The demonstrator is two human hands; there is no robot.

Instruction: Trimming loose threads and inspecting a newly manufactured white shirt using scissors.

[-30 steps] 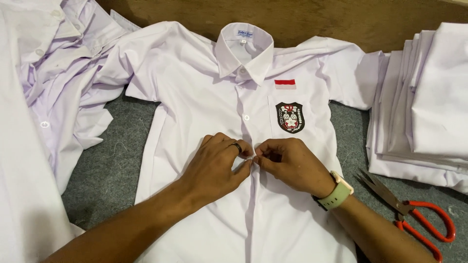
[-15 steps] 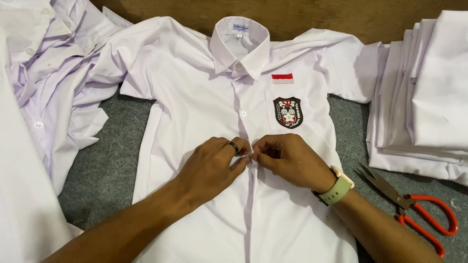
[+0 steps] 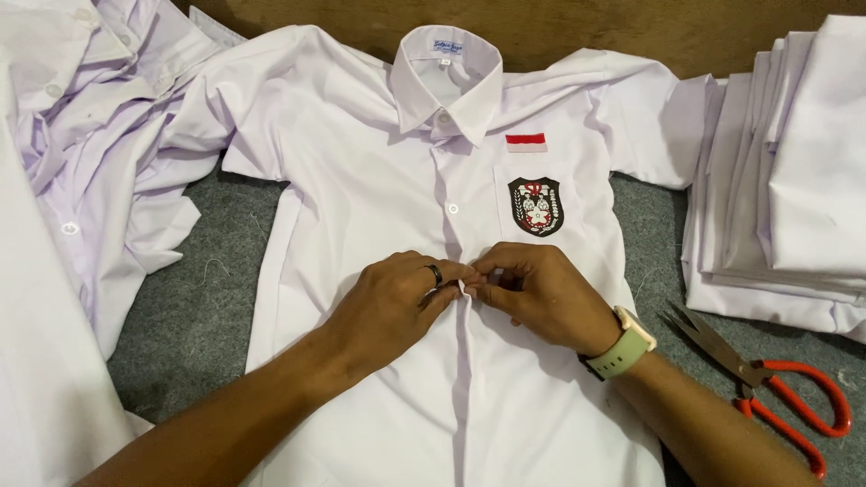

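A white shirt [image 3: 361, 189] lay flat and face up on the grey mat [image 3: 194, 307], its collar close to the wooden edge [image 3: 577, 27] above and bare mat showing at both sides. At the shirt's front placket, below the second button, the left hand [image 3: 392, 307] and right hand [image 3: 541, 293] met, fingertips of both pinching the cloth edges together. Left of the shirt sprawled loose shirts [image 3: 81, 153]; right of it sat a folded stack [image 3: 785, 180], with red-handled scissors [image 3: 767, 383] below that stack.
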